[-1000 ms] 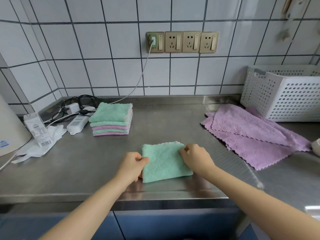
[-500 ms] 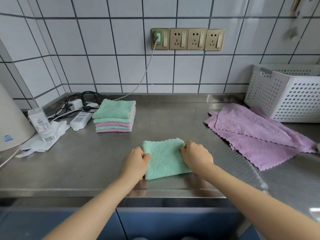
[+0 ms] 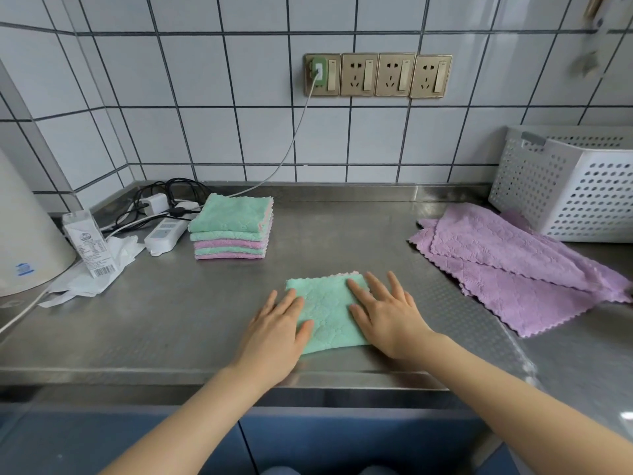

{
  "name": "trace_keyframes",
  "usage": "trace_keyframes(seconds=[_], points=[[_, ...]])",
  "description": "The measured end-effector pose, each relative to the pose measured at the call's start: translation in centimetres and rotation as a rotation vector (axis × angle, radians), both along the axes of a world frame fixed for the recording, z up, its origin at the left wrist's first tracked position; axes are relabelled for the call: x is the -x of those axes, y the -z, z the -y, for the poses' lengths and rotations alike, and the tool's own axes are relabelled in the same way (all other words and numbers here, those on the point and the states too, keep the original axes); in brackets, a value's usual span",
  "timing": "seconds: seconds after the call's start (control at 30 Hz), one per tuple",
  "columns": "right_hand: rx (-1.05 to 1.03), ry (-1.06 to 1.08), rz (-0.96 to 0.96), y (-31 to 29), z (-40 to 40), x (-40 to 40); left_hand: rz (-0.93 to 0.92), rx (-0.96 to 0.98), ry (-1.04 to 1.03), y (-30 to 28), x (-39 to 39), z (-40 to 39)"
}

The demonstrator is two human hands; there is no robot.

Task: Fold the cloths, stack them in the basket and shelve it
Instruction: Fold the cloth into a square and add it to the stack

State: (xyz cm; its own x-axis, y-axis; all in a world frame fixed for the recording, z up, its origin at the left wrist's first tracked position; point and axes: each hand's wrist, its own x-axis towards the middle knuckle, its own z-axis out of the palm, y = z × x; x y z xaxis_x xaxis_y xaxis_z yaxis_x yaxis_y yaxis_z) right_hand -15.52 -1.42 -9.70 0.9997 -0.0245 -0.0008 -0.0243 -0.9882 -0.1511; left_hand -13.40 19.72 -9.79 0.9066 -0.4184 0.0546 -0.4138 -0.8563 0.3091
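Note:
A folded green cloth [image 3: 327, 311] lies flat on the steel counter [image 3: 191, 313] near its front edge. My left hand [image 3: 277, 332] rests flat on the cloth's left side with fingers straight. My right hand [image 3: 385, 311] presses flat on its right side, fingers spread. A stack of folded green and pink cloths [image 3: 231, 228] sits at the back left. Unfolded purple cloths [image 3: 513, 265] lie spread at the right. The white perforated basket [image 3: 575, 186] stands behind them by the wall.
A power strip [image 3: 164, 234], chargers and tangled cables lie in the back left corner. A small carton [image 3: 89, 246] stands on crumpled white plastic beside a large white appliance [image 3: 24, 234]. Wall sockets [image 3: 376, 75] sit above the counter.
Both hands have let go of the green cloth's side edges and now lie flat on top of it with fingers straightened. The cloth stays in place.

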Motion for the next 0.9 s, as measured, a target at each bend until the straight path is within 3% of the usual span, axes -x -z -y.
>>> trace_keyframes(seconds=[0.13, 0.2, 0.37, 0.43, 0.57, 0.73, 0.9], points=[[0.015, 0.041, -0.043, -0.2, 0.2, 0.2, -0.103, 0.105, -0.064, -0.7, 0.5, 0.4], [0.01, 0.052, -0.056, -0.2, 0.1, 0.3, -0.134, 0.251, -0.1, -1.2, 0.3, 0.7], [-0.032, 0.066, -0.058, -0.1, 0.0, 0.2, -0.528, 1.137, -0.343, -2.9, -1.1, 1.0], [-0.07, 0.074, -0.036, -0.1, -0.1, 0.2, -0.698, 1.349, -0.39, -3.2, -1.5, 1.0], [-0.218, 0.042, 0.098, 0.2, -0.7, 0.5, -0.706, 1.436, -0.338, -2.8, -2.4, 0.5], [-0.665, -0.068, 0.203, -1.7, -2.8, -1.5, -0.519, 1.487, -0.187, -4.4, -5.4, -1.6], [-0.848, -0.113, 0.351, -6.5, -6.5, -9.0, -0.241, 1.45, -0.145, -9.4, -12.5, -5.6]])
